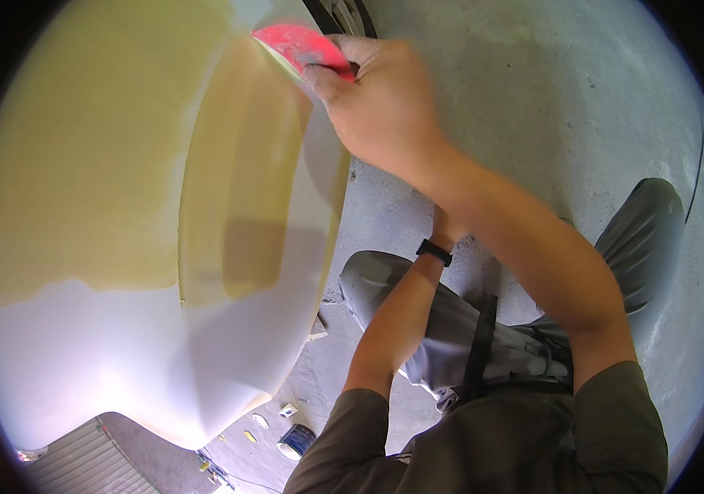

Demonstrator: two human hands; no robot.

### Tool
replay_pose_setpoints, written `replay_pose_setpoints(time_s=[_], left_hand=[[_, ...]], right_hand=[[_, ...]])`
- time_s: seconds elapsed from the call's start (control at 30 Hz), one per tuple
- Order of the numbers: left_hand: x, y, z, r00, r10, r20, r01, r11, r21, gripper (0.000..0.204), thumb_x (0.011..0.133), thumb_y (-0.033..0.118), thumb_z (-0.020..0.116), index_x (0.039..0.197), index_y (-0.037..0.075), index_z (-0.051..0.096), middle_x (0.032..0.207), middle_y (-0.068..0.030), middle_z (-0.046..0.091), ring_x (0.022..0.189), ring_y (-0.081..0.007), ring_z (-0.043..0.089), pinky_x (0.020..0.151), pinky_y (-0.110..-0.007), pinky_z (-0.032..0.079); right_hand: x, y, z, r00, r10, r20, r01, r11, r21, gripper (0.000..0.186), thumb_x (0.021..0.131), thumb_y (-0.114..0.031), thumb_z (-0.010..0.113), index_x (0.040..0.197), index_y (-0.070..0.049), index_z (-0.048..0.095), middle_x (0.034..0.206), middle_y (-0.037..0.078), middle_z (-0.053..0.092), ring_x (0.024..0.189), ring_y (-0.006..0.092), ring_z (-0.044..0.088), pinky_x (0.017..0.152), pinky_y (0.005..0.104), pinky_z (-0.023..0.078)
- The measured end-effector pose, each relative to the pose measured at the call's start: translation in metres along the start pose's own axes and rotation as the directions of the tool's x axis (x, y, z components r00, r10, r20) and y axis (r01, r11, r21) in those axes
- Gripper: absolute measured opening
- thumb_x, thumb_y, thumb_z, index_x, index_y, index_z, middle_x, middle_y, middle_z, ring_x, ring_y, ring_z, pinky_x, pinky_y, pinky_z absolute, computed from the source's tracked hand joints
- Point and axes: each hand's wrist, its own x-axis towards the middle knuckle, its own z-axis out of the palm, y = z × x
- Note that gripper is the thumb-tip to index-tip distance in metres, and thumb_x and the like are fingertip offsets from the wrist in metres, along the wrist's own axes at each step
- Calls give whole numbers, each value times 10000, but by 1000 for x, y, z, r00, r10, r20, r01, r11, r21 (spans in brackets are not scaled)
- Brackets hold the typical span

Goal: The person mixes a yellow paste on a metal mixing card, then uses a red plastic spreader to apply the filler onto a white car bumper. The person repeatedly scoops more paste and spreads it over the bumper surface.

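My right hand (385,99) is closed on a pink plastic putty spreader (298,45), thumb on one face and fingers behind. The spreader's edge rests at the top of a glossy yellow-tan strip of filler (203,206). That strip lies along the side of a curved white panel (113,346), which looks like car bodywork. A paler, matte yellow layer (96,156) covers much of the panel to its left. My left hand (449,224), above a black wristband (434,252), is mostly behind my right forearm, so its fingers are hidden.
A dark wheel-like part (343,15) shows at the top edge. An open can (295,442) and small scraps stand on the grey concrete floor (516,90), below the panel. My bent knees are close to the panel's right side. A ridged, slatted surface (84,465) appears at lower left.
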Motion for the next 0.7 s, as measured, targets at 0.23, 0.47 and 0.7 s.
replay_pose_setpoints(time_s=[0.23, 0.47, 0.7], left_hand=[[8, 42, -15, 856, -513, -60, 513, 858, -14, 231, 1017, 184, 616, 993, -39, 667, 998, -276, 694, 888, -415, 677, 779, -485, 509], [14, 50, -22, 926, -375, -31, 368, 920, -138, 266, 1017, 186, 589, 954, -67, 642, 866, -300, 669, 817, -457, 674, 721, -492, 497], [16, 46, -22, 929, -369, -17, 362, 918, -163, 265, 1015, 182, 590, 944, -66, 647, 857, -297, 676, 806, -459, 678, 711, -500, 495]], right_hand=[[-47, -6, 10, 988, -136, 72, 137, 991, -7, 260, 964, -73, 709, 1207, -24, 788, 939, 148, 791, 737, 186, 703, 688, 327, 560], [-116, -24, 19, 934, -350, 75, 332, 925, 187, 447, 752, 105, 703, 1164, -46, 788, 1040, 145, 766, 913, 339, 744, 784, 423, 621], [-164, -30, 27, 928, -335, 160, 302, 932, 201, 480, 690, 87, 764, 1162, -1, 771, 1100, 166, 768, 924, 341, 762, 773, 409, 626]])
